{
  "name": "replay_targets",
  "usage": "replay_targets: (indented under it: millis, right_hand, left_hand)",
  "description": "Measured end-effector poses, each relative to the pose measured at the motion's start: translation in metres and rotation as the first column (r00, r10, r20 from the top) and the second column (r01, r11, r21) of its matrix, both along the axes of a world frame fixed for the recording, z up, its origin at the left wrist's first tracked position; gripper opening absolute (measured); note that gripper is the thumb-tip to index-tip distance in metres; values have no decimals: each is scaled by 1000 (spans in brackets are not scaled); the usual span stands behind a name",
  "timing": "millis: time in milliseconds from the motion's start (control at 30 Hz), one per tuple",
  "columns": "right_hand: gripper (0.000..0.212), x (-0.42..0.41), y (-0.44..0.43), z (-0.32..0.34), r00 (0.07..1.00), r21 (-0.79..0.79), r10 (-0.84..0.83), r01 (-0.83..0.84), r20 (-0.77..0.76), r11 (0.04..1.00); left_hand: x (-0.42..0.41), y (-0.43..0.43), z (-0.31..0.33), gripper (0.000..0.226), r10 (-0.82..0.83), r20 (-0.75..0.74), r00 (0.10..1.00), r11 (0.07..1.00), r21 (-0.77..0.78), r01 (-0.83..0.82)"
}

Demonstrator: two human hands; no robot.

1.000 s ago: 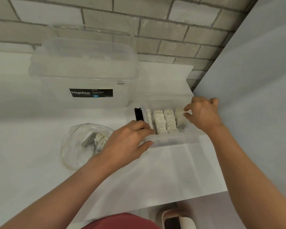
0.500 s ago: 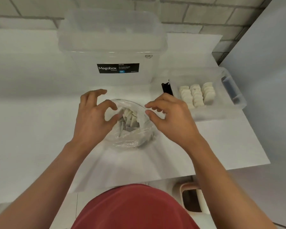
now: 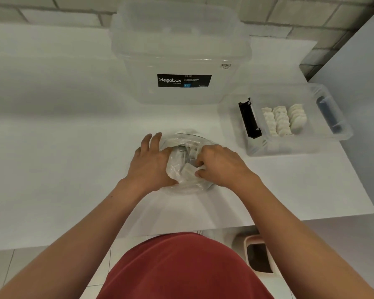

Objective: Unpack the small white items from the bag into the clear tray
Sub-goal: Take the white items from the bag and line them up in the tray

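Right hand [image 3: 222, 167] now in bag [image 3: 181, 183] pinching item [image 3: 188, 169]; left hand [image 3: 149, 167] grips bag. Label [image 3: 184, 80]: Megabox.

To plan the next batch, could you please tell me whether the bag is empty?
Not empty: several small white items show inside the clear bag.

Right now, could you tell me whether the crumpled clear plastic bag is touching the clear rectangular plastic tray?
Apart: the head view shows bare white table between the bag and the tray.
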State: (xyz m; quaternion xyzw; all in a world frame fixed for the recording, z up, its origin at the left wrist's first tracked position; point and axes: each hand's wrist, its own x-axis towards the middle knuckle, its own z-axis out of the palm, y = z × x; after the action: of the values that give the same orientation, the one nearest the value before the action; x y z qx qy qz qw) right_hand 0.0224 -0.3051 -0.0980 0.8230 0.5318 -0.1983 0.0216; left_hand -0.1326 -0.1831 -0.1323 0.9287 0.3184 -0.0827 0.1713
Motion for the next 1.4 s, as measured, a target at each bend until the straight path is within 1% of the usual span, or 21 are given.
replay_targets:
  millis: [100,233,367,467,567,633,700,767,833,867,933,1000,1033,1100,1167,1233,1300,1400]
  right_hand:
    - [21,-3,3,-2,999,-11,-42,42,9,999]
    - [7,-11,7,-8,999,17,-23,22,46,1000]
    - [13,-14,9,-12,999,62,-39,37,22,997]
    - [13,-12,10,-4,997,139,-46,53,-55,989]
    - [11,-5,10,9,996,243,-5,26,-87,970]
    - [9,3,11,20,997,299,77,-64,-32,952]
    - [10,10,12,33,984,314,173,-178,45,933]
    - [12,16,12,45,970,306,233,-245,74,920]
    - [11,20,12,52,966,313,252,-260,65,914]
    - [11,22,11,54,970,332,238,-239,43,913]
    - [17,27,8,59,986,398,155,-116,-67,910]
    - [26,34,2,63,974,430,46,55,-221,901]
    - [27,37,0,65,959,430,3,125,-285,894]
    - [18,42,-5,67,940,441,-38,195,-340,876]
    - [11,44,-8,71,940,471,-25,194,-340,860]
    - [10,45,-8,75,951,494,3,157,-308,855]
    - [10,47,-8,81,971,505,40,87,-235,859]
    - [11,50,-10,88,987,510,95,-17,-127,860]
  left_hand:
    - [0,0,-5,106,-16,29,999,1000,27,16]
    - [0,1,-4,104,-40,65,997,998,59,37]
    - [0,1,1,98,-52,142,988,997,63,44]
    - [1,1,11,83,-73,282,957,996,62,58]
    - [2,2,24,61,-93,468,879,994,99,52]
    - [3,3,36,51,-42,510,859,999,24,34]
    - [7,6,46,46,38,494,869,991,-128,29]
    - [12,8,54,38,110,455,884,961,-275,22]
    - [16,8,55,24,198,427,882,914,-406,-9]
    - [18,7,54,18,259,422,869,875,-484,-25]
    - [20,4,50,12,386,426,818,775,-630,-37]
    - [22,0,48,10,522,438,732,653,-757,-12]
    - [23,-3,47,11,594,429,681,577,-817,11]
    - [26,-10,47,13,694,387,607,442,-894,65]
    - [29,-15,46,16,721,372,585,384,-917,111]
    - [33,-18,45,25,689,390,611,391,-910,140]
    - [36,-21,45,31,632,430,644,449,-881,148]
    - [42,-25,46,18,611,471,636,502,-852,148]
